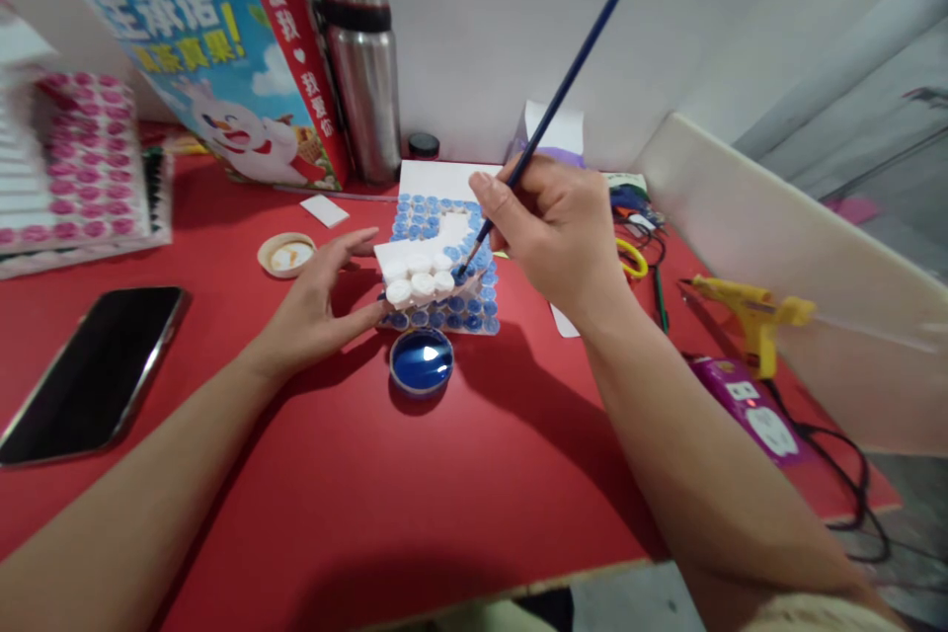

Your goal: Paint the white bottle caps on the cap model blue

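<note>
My right hand [555,222] holds a dark blue paintbrush [574,69] slantwise, its tip on a row of rounds. Those rounds edge a white handmade piece [415,262]; some are white and those near the tip are blue. My left hand [318,291] is at the piece's left end, thumb and fingers on either side of it. Below and behind it is a white sheet [448,180] covered with rows of blue rounds, partly hidden by the piece. A small round pot of blue paint [421,362] stands just in front, on the red table [385,504].
On the left are a phone [96,370], a lid [287,256] and a white construction with pink rounds [93,158]. Behind stand a printed box [222,49] and a steel flask [362,69]. A yellow glue gun [755,311] and a purple power strip [751,410] lie right.
</note>
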The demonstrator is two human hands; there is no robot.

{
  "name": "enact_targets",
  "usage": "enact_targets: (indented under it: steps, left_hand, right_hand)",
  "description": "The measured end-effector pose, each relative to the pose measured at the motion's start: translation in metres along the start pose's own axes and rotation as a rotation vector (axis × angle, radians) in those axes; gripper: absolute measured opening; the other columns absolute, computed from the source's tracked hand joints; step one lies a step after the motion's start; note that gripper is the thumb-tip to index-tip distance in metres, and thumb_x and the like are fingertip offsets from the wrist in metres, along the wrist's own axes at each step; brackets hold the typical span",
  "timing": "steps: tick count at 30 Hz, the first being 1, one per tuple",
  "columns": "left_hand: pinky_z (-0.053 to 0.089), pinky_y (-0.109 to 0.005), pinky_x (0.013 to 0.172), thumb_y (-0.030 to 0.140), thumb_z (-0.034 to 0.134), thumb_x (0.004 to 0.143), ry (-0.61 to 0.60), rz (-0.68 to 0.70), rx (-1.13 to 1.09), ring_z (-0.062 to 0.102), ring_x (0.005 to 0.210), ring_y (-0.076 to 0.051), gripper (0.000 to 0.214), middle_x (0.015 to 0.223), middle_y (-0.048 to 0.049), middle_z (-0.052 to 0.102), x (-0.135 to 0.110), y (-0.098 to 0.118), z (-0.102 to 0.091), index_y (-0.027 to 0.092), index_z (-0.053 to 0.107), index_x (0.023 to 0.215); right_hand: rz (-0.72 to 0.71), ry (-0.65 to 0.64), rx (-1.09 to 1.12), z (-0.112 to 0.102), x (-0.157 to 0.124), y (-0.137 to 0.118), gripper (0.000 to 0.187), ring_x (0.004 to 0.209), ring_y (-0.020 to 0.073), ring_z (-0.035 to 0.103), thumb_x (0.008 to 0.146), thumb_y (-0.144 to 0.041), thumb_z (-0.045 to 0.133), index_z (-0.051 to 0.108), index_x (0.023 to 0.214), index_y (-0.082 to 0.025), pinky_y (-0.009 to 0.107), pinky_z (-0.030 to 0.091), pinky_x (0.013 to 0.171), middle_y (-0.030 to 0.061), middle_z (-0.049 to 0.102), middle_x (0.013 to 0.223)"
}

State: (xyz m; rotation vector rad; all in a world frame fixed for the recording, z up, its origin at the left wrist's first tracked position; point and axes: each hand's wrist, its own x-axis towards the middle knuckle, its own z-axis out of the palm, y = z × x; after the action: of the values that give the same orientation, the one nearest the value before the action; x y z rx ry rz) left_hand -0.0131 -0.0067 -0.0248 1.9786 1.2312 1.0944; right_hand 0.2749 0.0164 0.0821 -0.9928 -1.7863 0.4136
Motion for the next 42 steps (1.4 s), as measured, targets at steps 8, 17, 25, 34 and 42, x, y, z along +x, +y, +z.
enact_targets:
  steps: [8,17,25,34,42]
  left_hand:
    - [0.052,-0.071,0.134,0.056,0.088,0.096,0.001,0.029,0.008,0.068,0.152,-0.044,0.088,0.163,-0.0201,0.069,0.000,-0.002,0.000,0.026,0.057,0.172]
    - [0.054,-0.069,0.132,0.054,0.086,0.097,0.006,0.053,0.019,0.069,0.150,-0.044,0.084,0.161,-0.0187,0.071,0.000,-0.003,0.001,0.029,0.056,0.172]
    - [0.056,-0.067,0.128,0.056,0.086,0.097,0.005,0.030,0.010,0.071,0.145,-0.042,0.084,0.157,-0.0192,0.072,-0.001,0.001,0.002,0.025,0.058,0.171]
    - [0.057,-0.064,0.129,0.055,0.085,0.098,0.004,0.072,0.011,0.070,0.147,-0.042,0.074,0.162,-0.0184,0.073,0.000,0.012,0.002,0.024,0.065,0.162]
    - [0.059,-0.061,0.128,0.049,0.088,0.097,-0.012,0.136,0.020,0.071,0.148,-0.040,0.073,0.163,-0.0169,0.074,0.000,0.016,0.002,0.025,0.064,0.163]
  right_hand:
    - [0.004,0.005,0.014,0.001,0.000,0.002,0.042,0.064,0.0144,0.061,0.111,-0.048,0.082,0.064,0.080,-0.026,0.028,0.051,0.061,-0.0054,0.058,0.064]
    - [-0.142,0.302,0.121,-0.018,0.004,-0.032,0.036,0.053,0.0097,0.055,0.113,-0.029,0.082,0.068,0.081,-0.025,0.030,0.040,0.055,-0.0048,0.064,0.064]
    - [0.135,0.209,0.237,-0.012,-0.005,-0.032,0.049,0.047,0.0093,0.050,0.102,-0.067,0.089,0.072,0.082,-0.025,0.030,0.038,0.046,-0.0055,0.065,0.060]
    - [0.118,0.226,0.175,0.001,-0.039,-0.046,0.037,0.057,0.0107,0.058,0.111,-0.053,0.081,0.072,0.089,-0.025,0.029,0.049,0.056,-0.0059,0.064,0.065]
    - [0.023,0.244,0.045,0.009,-0.045,-0.045,0.032,0.058,0.0104,0.059,0.115,-0.045,0.075,0.071,0.089,-0.026,0.029,0.051,0.058,-0.0062,0.065,0.071]
